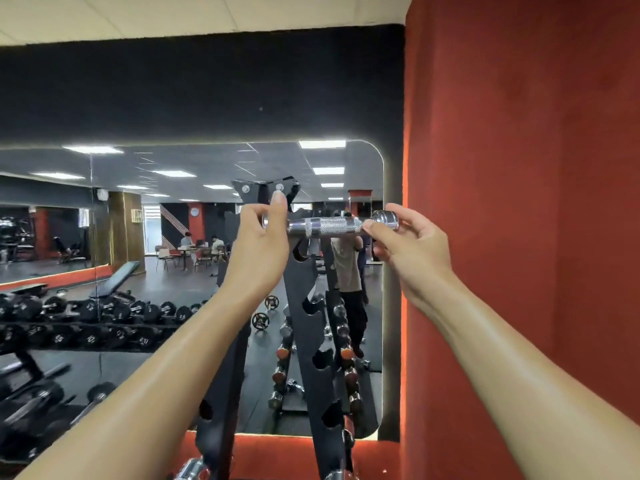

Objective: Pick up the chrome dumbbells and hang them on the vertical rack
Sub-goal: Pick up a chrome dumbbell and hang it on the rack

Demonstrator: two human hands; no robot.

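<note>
Up near the top of the rack (313, 344), in front of the mirror (138, 209), the dumbbell (332, 226) lies level between both hands. The left hand (259, 244) has its fingers curled round the left end. The right hand (412, 244) pinches the right head with thumb and fingertips. I cannot tell whether the handle already sits in the top notches. The risk is that the light right pinch releases before both notches bear the weight, so one end drops and the dumbbell tumbles down the rack.
</note>
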